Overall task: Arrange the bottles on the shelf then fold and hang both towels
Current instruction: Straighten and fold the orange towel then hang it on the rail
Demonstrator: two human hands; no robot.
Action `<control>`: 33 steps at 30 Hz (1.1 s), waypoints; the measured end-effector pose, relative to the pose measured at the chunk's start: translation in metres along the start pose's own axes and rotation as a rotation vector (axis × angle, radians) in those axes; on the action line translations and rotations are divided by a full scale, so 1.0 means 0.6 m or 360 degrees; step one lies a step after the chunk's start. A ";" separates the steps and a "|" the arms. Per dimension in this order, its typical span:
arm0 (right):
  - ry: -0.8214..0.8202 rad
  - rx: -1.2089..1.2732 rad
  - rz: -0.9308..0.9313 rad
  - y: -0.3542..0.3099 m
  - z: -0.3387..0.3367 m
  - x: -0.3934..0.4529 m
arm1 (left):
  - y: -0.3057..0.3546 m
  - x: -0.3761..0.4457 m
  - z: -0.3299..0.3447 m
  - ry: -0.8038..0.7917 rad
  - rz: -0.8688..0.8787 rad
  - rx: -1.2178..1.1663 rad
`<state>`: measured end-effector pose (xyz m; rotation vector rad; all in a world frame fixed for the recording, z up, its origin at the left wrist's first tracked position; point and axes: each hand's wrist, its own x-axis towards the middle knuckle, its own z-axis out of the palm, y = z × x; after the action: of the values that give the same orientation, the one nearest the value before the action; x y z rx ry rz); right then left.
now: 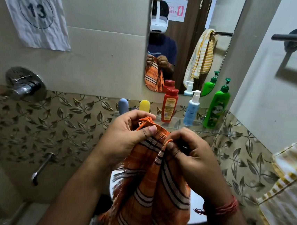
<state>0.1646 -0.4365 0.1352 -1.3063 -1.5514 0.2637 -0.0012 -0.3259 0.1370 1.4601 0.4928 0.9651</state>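
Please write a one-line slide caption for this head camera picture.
Both hands, left hand and right hand, pinch the orange striped towel before the bottle shelf.

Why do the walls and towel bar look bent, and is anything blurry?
Head view: the wide-angle lens bows the edges, so the towel bar and tile lines curve. The yellow towel at the right edge looks smeared; the hands and orange towel stay fairly sharp. The tap shows glare.

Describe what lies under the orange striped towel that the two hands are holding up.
Under the orange striped towel, pinched by the left hand and right hand, a white rounded fixture shows at the towel's edges. Most of it is covered, so I cannot identify it.
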 end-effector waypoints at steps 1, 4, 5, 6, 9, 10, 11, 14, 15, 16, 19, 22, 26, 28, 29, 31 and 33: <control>0.0006 -0.0027 -0.0001 0.002 0.001 0.002 | -0.003 0.001 0.002 0.0044 -0.0004 -0.0061; 0.0063 -0.0211 0.0022 0.005 0.005 0.007 | -0.013 0.005 0.009 0.0198 0.0007 -0.0029; 0.0101 -0.0269 0.0011 0.004 0.006 0.009 | -0.017 0.006 0.013 0.0250 0.0008 0.0022; 0.0148 -0.0292 -0.0032 0.002 0.008 0.010 | -0.021 0.008 0.017 0.0289 0.0005 0.0055; 0.0250 -0.0030 -0.0269 -0.006 0.015 0.012 | -0.029 0.013 0.027 0.0314 -0.0003 0.0076; 0.0255 0.0088 -0.0280 -0.007 0.018 0.014 | -0.030 0.016 0.030 0.0304 -0.0004 0.0078; 0.0261 0.0139 -0.0249 -0.007 0.022 0.017 | -0.032 0.019 0.032 0.0288 -0.0011 0.0065; 0.0342 0.0026 -0.0117 -0.001 0.036 0.027 | -0.037 0.025 0.040 0.0189 -0.0038 -0.0051; 0.0394 0.0002 -0.0082 0.002 0.038 0.029 | -0.040 0.026 0.043 0.0162 -0.0049 -0.0106; 0.0442 -0.0019 -0.0062 0.006 0.040 0.032 | -0.042 0.029 0.046 0.0148 -0.0070 -0.0164; 0.0538 -0.0098 -0.0051 0.013 0.042 0.037 | -0.050 0.035 0.051 0.0104 -0.0140 -0.0289; 0.0643 -0.0160 -0.0055 0.022 0.042 0.046 | -0.053 0.041 0.055 0.0018 -0.0174 -0.0362; 0.0735 -0.0184 -0.0037 0.039 0.046 0.055 | -0.057 0.048 0.059 -0.0010 -0.0159 -0.0463; 0.0776 -0.0209 -0.0021 0.046 0.051 0.058 | -0.060 0.051 0.059 -0.0010 -0.0143 -0.0472; 0.0790 -0.0233 -0.0018 0.050 0.055 0.060 | -0.061 0.053 0.059 -0.0004 -0.0127 -0.0456; 0.0800 -0.0289 -0.0014 0.056 0.061 0.065 | -0.062 0.058 0.057 0.0048 -0.0091 -0.0389; 0.0789 -0.0343 -0.0026 0.060 0.066 0.071 | -0.062 0.065 0.057 0.0113 -0.0065 -0.0364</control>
<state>0.1602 -0.3709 0.1158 -1.3946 -1.1859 -0.2329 0.0569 -0.3101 0.1152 1.2104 0.4463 1.0091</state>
